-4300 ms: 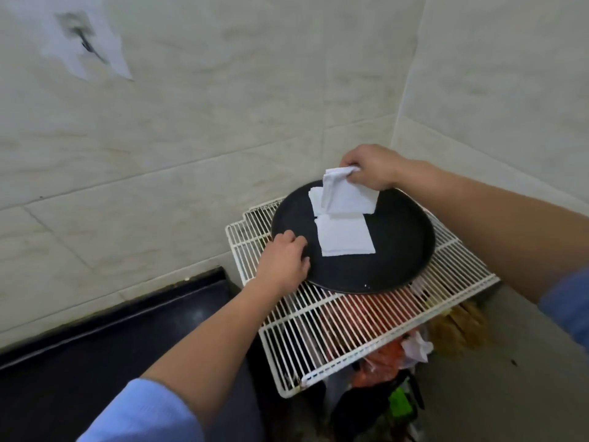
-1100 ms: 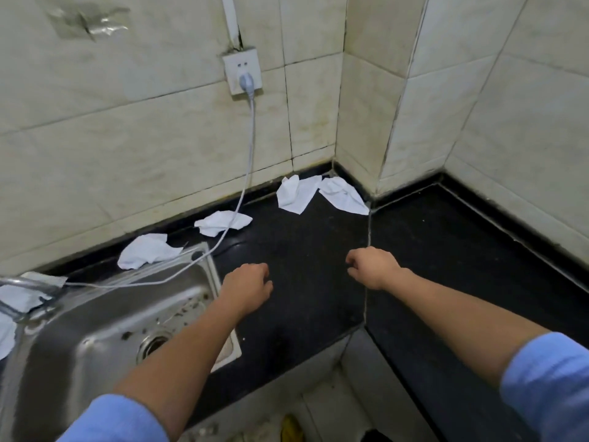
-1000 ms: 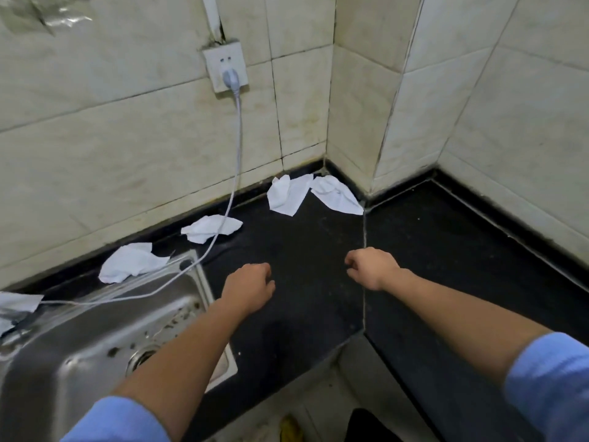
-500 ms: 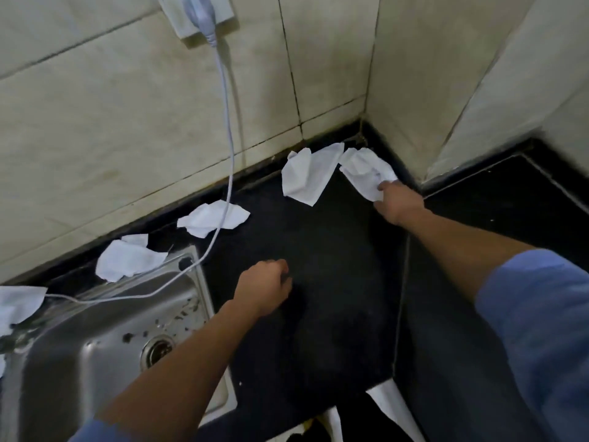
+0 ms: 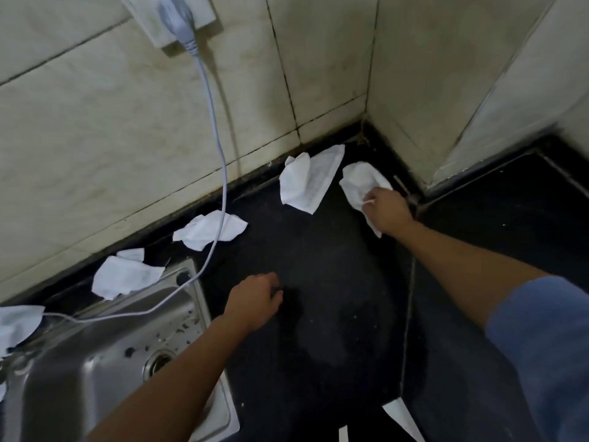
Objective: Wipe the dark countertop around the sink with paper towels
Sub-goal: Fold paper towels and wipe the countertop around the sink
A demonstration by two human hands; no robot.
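Upper right of frame: my R hand (image 5: 387,213) grips paper towel (image 5: 358,180) on countertop (image 5: 334,275); L hand (image 5: 255,303) clenched, empty.

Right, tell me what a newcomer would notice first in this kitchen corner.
White paper towels lie scattered along the back edge of the dark countertop, and the right hand grips a crumpled towel near the wall corner. A grey cord hangs from the wall socket and drapes across the rim of the steel sink at the lower left.
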